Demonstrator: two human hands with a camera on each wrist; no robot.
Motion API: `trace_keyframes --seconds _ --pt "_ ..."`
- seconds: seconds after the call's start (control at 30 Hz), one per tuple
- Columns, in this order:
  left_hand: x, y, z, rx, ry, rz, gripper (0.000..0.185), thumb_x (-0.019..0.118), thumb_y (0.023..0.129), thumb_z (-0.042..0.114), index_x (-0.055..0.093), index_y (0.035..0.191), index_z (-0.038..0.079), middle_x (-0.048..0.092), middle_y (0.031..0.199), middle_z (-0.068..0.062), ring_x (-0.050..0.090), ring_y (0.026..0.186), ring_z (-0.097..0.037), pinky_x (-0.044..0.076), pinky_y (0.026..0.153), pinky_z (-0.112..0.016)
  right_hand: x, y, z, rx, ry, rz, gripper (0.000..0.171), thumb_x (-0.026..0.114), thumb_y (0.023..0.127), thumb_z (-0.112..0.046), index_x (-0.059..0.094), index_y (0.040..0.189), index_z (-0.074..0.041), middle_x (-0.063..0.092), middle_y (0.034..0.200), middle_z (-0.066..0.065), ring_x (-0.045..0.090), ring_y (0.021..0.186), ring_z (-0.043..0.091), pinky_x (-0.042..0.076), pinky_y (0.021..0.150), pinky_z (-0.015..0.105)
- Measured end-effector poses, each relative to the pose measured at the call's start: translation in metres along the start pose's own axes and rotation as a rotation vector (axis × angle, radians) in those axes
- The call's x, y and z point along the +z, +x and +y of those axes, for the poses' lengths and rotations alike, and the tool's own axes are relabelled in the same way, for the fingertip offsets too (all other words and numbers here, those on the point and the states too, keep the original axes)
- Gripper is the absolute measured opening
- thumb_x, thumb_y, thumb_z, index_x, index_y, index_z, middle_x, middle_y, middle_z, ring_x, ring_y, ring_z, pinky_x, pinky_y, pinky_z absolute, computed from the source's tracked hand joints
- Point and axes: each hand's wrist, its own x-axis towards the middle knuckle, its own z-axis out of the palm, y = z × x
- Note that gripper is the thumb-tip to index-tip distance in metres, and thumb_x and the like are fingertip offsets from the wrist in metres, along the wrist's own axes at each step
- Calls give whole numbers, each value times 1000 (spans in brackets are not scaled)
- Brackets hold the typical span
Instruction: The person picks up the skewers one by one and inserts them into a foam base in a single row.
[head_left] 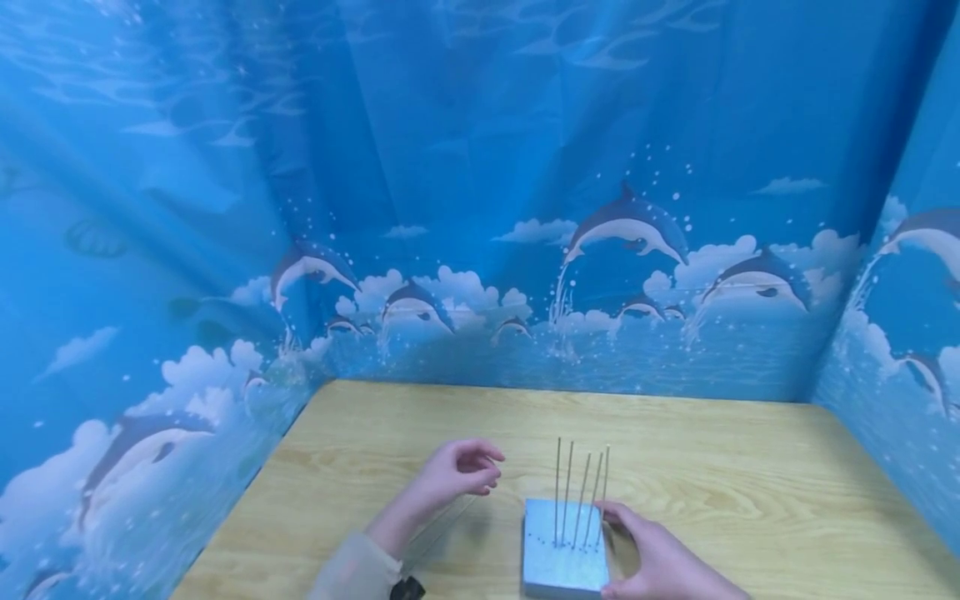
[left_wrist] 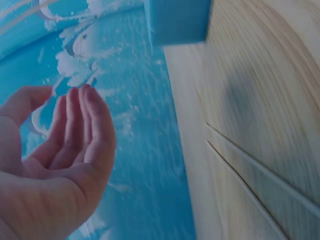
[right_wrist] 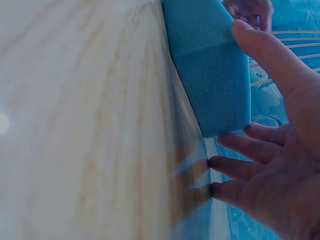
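Foam block (head_left: 564,557) | looks light, soft, dentable; thin sticks (head_left: 580,498) upright, fragile | we steady its side, right hand (head_left: 660,560) fingers straight | left hand (head_left: 453,475) loosely curled, empty

You are seated at a small staged recording booth, not a lived-in room. A light wood-grain tabletop (head_left: 750,483) is boxed in on three sides by a blue printed backdrop (head_left: 480,167) of leaping dolphins, clouds and sea spray. The sheeting hangs in folds and meets at the corners, closing off whatever lies beyond it.
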Motion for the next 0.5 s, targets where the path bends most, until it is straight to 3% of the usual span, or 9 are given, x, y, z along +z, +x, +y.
trace_keyframes --seconds 0.2,0.33,0.5 --pt "-18 -3 -9 -117 16 49 31 65 81 11 59 109 0 65 94 -20 64 78 -16 58 73 -33 1 -2 1 -10 -23 12 107 75 54 -58 33 138 -6 53 130 13 51 116 35 38 95 62" --pt "-29 -7 -18 -159 38 35 34 63 81 9 56 111 -5 64 86 -14 64 75 -17 59 72 -34 -1 -1 1 -6 -15 -5 107 74 55 -59 33 138 -6 52 131 13 50 117 36 38 96 62" --pt "-42 -12 -28 -255 134 3 37 63 79 13 57 112 -3 64 86 -10 63 73 -15 58 67 -33 -2 0 0 2 0 -23 107 74 56 -59 32 139 -5 49 134 15 48 119 38 36 96 63"
